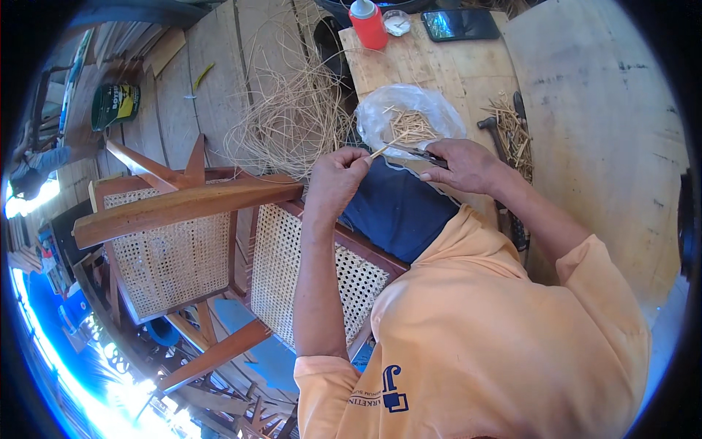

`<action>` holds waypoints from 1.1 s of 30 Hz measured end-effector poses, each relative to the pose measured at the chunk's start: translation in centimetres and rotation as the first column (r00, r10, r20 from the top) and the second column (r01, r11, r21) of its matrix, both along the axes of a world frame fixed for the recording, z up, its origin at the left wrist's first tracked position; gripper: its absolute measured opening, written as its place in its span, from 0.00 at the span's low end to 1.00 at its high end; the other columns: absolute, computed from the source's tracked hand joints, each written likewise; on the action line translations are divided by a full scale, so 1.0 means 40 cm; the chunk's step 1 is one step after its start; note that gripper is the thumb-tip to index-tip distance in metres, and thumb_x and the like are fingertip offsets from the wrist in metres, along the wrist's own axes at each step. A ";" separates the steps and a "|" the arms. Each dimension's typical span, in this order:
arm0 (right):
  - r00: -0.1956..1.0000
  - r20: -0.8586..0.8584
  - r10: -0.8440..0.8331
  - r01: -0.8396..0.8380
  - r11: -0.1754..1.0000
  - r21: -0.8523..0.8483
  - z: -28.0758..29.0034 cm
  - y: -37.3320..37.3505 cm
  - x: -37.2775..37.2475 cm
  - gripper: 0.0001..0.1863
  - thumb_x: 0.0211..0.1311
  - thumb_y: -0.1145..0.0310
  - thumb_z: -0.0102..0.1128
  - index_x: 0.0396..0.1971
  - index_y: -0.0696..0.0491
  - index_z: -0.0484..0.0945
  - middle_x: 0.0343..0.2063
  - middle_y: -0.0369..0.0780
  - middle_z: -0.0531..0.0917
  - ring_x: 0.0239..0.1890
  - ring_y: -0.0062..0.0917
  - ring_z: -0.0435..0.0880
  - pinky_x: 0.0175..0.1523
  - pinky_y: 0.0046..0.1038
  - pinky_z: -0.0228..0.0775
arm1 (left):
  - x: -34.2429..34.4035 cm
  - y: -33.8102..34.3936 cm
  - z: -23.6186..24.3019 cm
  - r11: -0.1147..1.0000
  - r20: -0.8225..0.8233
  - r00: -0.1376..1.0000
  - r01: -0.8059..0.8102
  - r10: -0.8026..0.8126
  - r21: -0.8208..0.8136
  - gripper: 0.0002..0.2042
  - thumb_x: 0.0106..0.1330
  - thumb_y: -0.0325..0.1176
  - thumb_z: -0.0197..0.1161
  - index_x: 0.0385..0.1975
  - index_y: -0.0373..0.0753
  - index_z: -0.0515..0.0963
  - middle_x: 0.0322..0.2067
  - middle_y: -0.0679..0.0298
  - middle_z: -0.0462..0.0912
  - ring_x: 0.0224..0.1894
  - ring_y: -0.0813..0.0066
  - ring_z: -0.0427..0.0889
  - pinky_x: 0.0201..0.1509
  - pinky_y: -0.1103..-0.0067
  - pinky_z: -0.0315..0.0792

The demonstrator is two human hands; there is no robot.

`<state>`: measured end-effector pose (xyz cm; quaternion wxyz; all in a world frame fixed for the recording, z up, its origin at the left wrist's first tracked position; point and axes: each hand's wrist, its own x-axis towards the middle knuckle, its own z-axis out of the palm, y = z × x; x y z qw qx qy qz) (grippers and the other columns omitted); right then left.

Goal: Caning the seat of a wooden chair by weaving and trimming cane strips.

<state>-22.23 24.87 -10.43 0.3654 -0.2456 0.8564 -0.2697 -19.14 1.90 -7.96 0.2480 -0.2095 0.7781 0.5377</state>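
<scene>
At the far left, a dark green tub (115, 104) is seen on wooden planks (216, 66). Below it, a brown wooden chair (183, 212) is tilted, with its two woven cane panels exposed; one panel is crossed by a thick wooden bar. Behind the chair, a loose tangle of cane strands (285, 110) is spread over the planks.

Next, the left hand (335, 175) is held closed, and a thin pale stick (382, 150) is pinched between its thumb and fingers. The stick is held above the dark cloth (402, 208) over the lap, its far end pointed toward a clear plastic bag (371, 113). Short sticks (412, 126) are gathered in the bag. Beyond it, a red bottle (369, 31) is stood on a board near a phone (459, 24).

By the right hand (472, 167), a dark metal tool (418, 152) is gripped, its tip brought close to the stick; whether they touch cannot be told. Farther right, a hammer (491, 132) is laid beside a heap of stick pieces (512, 135).
</scene>
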 end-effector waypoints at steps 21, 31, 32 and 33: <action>0.996 0.065 -0.063 0.059 0.996 0.061 -0.033 0.026 -0.010 0.28 0.52 0.49 0.54 0.40 0.60 0.70 0.36 0.51 0.75 0.42 0.42 0.74 0.47 0.36 0.64 | -0.082 0.015 -0.041 0.952 0.061 0.959 0.284 -0.278 -0.117 0.11 0.51 0.35 0.58 0.28 0.33 0.79 0.18 0.66 0.77 0.21 0.82 0.72 0.27 0.81 0.67; 0.991 0.067 -0.118 0.115 0.992 0.043 -0.080 0.053 -0.015 0.28 0.52 0.46 0.51 0.36 0.59 0.73 0.34 0.51 0.77 0.39 0.42 0.75 0.45 0.37 0.66 | -0.122 0.024 -0.116 0.839 -0.013 0.866 0.481 -0.501 -0.254 0.11 0.53 0.39 0.57 0.31 0.40 0.79 0.23 0.58 0.80 0.28 0.65 0.79 0.34 0.74 0.70; 0.986 0.099 -0.134 0.128 0.989 0.071 -0.091 0.051 -0.018 0.28 0.52 0.45 0.51 0.35 0.59 0.74 0.34 0.51 0.77 0.39 0.42 0.76 0.45 0.36 0.66 | -0.129 0.027 -0.142 0.800 -0.041 0.832 0.518 -0.554 -0.304 0.12 0.54 0.40 0.56 0.32 0.42 0.79 0.26 0.57 0.80 0.30 0.62 0.79 0.36 0.72 0.70; 0.980 0.126 -0.156 0.144 0.984 0.103 -0.100 0.053 -0.021 0.28 0.52 0.45 0.50 0.34 0.59 0.74 0.33 0.51 0.78 0.38 0.42 0.76 0.44 0.36 0.66 | -0.136 0.036 -0.160 0.756 -0.069 0.790 0.552 -0.609 -0.353 0.12 0.55 0.41 0.55 0.33 0.44 0.79 0.28 0.56 0.79 0.33 0.59 0.78 0.38 0.70 0.70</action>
